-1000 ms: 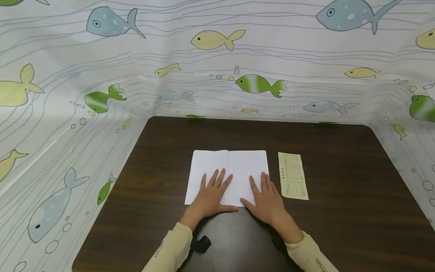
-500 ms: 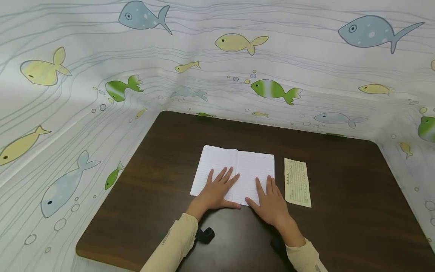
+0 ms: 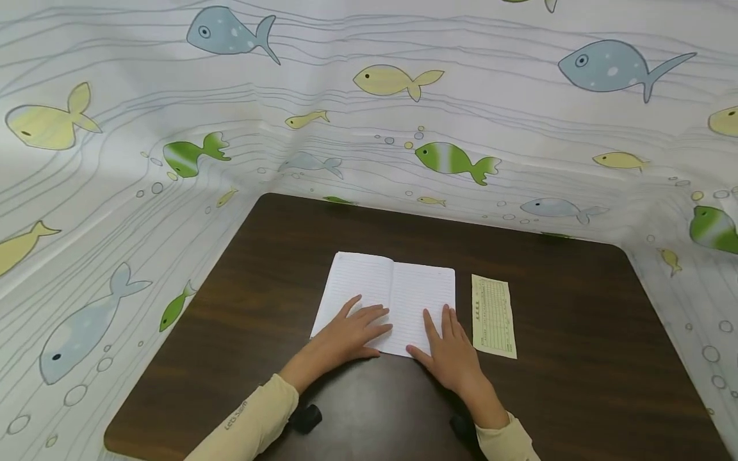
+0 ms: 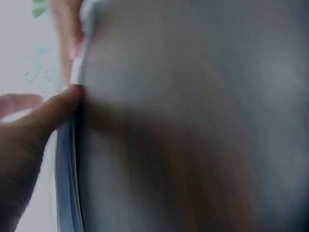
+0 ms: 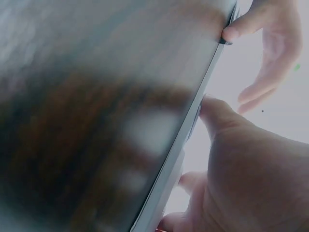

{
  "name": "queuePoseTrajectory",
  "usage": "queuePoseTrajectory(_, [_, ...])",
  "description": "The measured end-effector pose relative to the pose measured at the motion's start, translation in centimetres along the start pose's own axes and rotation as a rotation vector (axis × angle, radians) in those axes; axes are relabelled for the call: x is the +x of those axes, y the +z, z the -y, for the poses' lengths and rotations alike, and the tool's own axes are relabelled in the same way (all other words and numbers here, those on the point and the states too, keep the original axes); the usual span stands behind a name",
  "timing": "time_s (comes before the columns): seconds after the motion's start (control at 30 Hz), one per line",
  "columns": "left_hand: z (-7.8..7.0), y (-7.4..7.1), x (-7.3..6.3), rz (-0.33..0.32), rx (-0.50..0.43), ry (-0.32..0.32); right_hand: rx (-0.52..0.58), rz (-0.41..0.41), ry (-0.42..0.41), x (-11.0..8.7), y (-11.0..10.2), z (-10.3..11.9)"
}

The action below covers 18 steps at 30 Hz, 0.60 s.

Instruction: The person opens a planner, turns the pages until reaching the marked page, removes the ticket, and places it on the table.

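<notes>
An open notebook (image 3: 423,285) with lined white pages lies flat on the dark table. My left hand (image 3: 346,337) is over the lower part of the left page, fingers slightly bent and pointing right. Its thumb (image 4: 60,106) is at the notebook's near edge in the left wrist view. Spread across the lower right page is my right hand (image 3: 454,358), its fingers fairly straight. In the right wrist view, the right thumb (image 5: 219,113) touches the near edge. Whether the left fingertips press the paper is hard to tell.
A pale yellow printed slip (image 3: 494,317) lies right of the notebook. The brown wooden table (image 3: 576,346) is bordered by a white fish-patterned curtain (image 3: 323,38) at the back and sides. Black wrist devices (image 3: 305,419) sit below the forearms.
My left hand has turned from pointing up the page to pointing right, and its wrist has moved left. The right hand stays on its page. The head view has tilted and shifted.
</notes>
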State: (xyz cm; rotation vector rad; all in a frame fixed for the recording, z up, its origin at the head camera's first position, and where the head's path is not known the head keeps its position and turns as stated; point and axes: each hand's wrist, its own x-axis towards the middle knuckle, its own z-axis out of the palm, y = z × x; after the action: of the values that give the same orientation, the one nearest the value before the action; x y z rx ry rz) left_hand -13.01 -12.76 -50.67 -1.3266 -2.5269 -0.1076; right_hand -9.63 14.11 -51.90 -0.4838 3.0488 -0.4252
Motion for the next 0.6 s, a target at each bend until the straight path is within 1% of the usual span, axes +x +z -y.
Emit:
queuePoseTrajectory(0.07, [0.1, -0.4, -0.8, -0.042, 0.083, 0.084, 0.005, 0.005, -0.003, -0.1, -0.4, 0.1])
queuePoseTrajectory(0.17, [0.3, -1.2, -1.7, -0.064, 0.149, 0.187, 0.009, 0.006, 0.005, -0.1, -1.5, 0.4])
queuePoseTrajectory(0.2, [0.4, -1.4, -1.9, -0.063, 0.170, 0.213, 0.009, 0.008, 0.011, -0.1, -1.9, 0.5])
queuePoseTrajectory(0.27, [0.6, -1.9, -2.4, -0.063, 0.200, 0.235, 0.007, 0.019, 0.023, -0.1, -2.3, 0.5])
queuePoseTrajectory(0.3, [0.7, -2.2, -2.5, -0.068, 0.207, 0.221, 0.008, 0.024, 0.025, -0.2, -2.5, 0.5])
queuePoseTrajectory(0.33, [0.8, -2.5, -2.7, -0.082, 0.213, 0.193, 0.016, 0.027, 0.023, -0.2, -2.5, 0.4])
queuePoseTrajectory(0.4, [1.0, -3.4, -2.7, -0.133, 0.219, 0.099, 0.039, 0.038, 0.017, -0.3, -2.5, 0.3])
queuePoseTrajectory(0.47, [1.1, -4.5, -2.5, -0.218, 0.214, -0.021, 0.052, 0.042, 0.019, -0.4, -2.5, 0.1])
queuePoseTrajectory(0.5, [1.0, -5.1, -2.3, -0.265, 0.194, -0.084, 0.059, 0.030, 0.027, -0.5, -2.6, -0.1])
queuePoseTrajectory(0.57, [0.8, -6.1, -1.4, -0.370, 0.137, -0.195, 0.085, -0.028, 0.056, -0.7, -3.4, -0.4])
queuePoseTrajectory(0.6, [0.6, -6.5, -0.8, -0.414, 0.096, -0.241, 0.107, -0.078, 0.073, -0.7, -3.9, -0.7])
